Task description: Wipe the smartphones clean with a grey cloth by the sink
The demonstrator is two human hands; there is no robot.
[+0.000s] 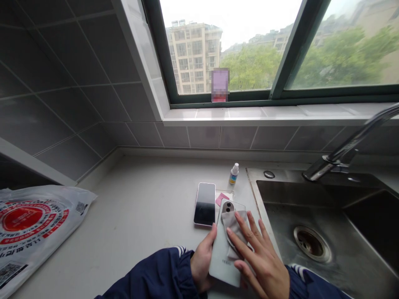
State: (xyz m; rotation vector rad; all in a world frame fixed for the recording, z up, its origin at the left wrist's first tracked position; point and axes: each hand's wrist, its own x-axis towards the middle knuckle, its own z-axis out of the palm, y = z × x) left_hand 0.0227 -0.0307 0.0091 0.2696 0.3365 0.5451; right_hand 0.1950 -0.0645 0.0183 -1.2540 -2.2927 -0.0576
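My left hand (pixel 202 259) is closed around the lower left edge of a pale phone (pixel 220 253), its back and round cameras facing up. A thin grey cloth (pixel 232 224) lies across the phone's back just below the cameras. Over it my right hand (pixel 260 253) is spread, fingers stretched out and pressing the cloth against the phone. Just beyond, a second phone (pixel 205 204) lies on the counter with its dark screen up. Beside that are a clear case (pixel 230 194) and a small pink piece (pixel 221 198), partly hidden by the held phone.
A small white-capped bottle (pixel 233 174) stands on the counter (pixel 140 207) near the sink's edge. To the right is a steel sink (pixel 280 207) with a faucet (pixel 352 143). A printed plastic bag (pixel 77 199) lies at far left. Behind runs a window sill (pixel 249 113).
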